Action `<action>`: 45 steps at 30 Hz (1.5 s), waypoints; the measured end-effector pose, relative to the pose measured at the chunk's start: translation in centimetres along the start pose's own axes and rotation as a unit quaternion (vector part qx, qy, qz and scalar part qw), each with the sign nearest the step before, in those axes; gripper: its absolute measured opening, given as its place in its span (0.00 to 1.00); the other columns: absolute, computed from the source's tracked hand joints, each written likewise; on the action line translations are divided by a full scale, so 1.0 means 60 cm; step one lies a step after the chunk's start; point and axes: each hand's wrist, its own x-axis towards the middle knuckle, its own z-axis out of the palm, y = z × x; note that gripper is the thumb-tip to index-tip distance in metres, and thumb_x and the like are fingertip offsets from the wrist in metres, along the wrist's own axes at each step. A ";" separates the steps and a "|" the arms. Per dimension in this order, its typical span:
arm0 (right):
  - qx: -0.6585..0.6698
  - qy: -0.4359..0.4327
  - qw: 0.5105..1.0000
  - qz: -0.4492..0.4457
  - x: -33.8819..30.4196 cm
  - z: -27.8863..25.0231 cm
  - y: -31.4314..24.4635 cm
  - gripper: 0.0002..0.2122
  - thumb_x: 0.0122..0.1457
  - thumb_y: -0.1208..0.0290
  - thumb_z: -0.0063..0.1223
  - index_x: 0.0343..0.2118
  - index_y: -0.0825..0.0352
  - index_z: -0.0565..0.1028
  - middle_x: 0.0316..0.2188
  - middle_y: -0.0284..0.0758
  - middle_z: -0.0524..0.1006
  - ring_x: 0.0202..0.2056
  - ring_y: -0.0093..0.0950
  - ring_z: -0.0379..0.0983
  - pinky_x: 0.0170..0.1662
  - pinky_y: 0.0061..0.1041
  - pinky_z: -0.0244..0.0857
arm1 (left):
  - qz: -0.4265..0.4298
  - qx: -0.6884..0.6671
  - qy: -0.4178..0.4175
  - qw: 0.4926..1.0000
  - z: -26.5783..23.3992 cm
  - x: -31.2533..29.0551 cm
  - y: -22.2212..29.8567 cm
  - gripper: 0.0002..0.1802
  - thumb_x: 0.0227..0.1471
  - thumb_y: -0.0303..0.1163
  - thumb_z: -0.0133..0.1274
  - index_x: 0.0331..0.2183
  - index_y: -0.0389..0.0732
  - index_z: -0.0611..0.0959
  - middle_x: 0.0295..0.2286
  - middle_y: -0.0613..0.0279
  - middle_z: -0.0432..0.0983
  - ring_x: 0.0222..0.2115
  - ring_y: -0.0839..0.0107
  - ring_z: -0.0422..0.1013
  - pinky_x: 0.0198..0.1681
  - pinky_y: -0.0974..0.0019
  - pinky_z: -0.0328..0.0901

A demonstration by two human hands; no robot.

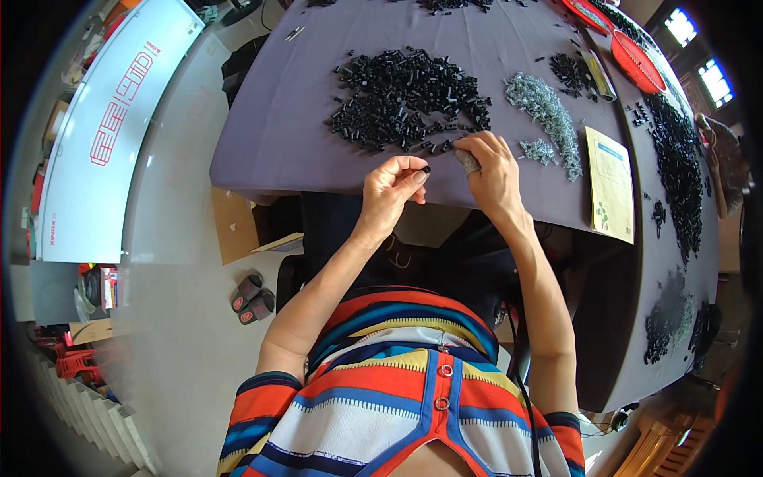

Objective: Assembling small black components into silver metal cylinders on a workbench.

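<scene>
My left hand [390, 191] is just off the table's near edge, thumb and fingertips pinched on a small black cylindrical piece [426, 169]. To its right, my right hand [494, 172] is over the edge with curled fingers. A grey-beige, rough-looking covering or lump [467, 162] shows at its thumb; I cannot tell which it is. Its fingertips reach the near side of a big heap of small black cylindrical pieces [405, 95]. Whatever those fingers grip is hidden. A few loose black pieces lie between the heap and my hands.
Clear, glassy-looking small parts [544, 111] lie in a pile right of the heap, on the grey-purple tablecloth [270, 119]. Beyond are a yellow booklet [610, 187], a red basket [637, 62] and more black pieces [675, 175]. Slippers [254, 299] and an open cardboard box [234, 226] are on the floor.
</scene>
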 end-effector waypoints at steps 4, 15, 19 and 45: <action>-0.100 -0.055 0.992 -0.047 0.029 0.018 0.019 0.14 0.43 0.82 0.49 0.34 0.63 0.78 0.33 0.31 0.74 0.37 0.34 0.66 0.43 0.32 0.61 | 0.014 0.008 -0.025 1.000 -0.002 -0.001 -0.005 0.07 0.52 0.24 0.53 0.36 0.35 0.78 0.27 0.63 0.74 0.22 0.80 0.69 0.26 0.76 0.67; -0.149 -0.126 0.977 -0.091 0.044 0.031 0.031 0.11 0.45 0.80 0.49 0.32 0.62 0.77 0.31 0.30 0.74 0.36 0.33 0.65 0.42 0.31 0.58 | -0.014 0.000 -0.021 1.000 -0.006 -0.004 0.000 0.07 0.52 0.25 0.53 0.36 0.35 0.78 0.27 0.63 0.75 0.21 0.78 0.70 0.27 0.75 0.67; -0.134 -0.119 0.981 -0.079 0.044 0.026 0.032 0.11 0.44 0.81 0.49 0.32 0.62 0.74 0.29 0.32 0.74 0.35 0.34 0.66 0.41 0.32 0.59 | -0.015 -0.013 -0.022 1.000 -0.006 -0.002 -0.004 0.07 0.53 0.24 0.53 0.36 0.35 0.78 0.28 0.61 0.75 0.22 0.78 0.70 0.27 0.75 0.67; 0.288 -0.025 0.941 0.173 -0.053 0.026 -0.047 0.07 0.48 0.84 0.56 0.32 0.69 0.76 0.26 0.32 0.79 0.28 0.17 0.73 0.34 0.18 0.66 | -0.002 0.001 0.000 1.000 0.011 -0.001 0.006 0.09 0.57 0.32 0.50 0.35 0.36 0.79 0.20 0.68 0.70 0.15 0.84 0.61 0.20 0.80 0.58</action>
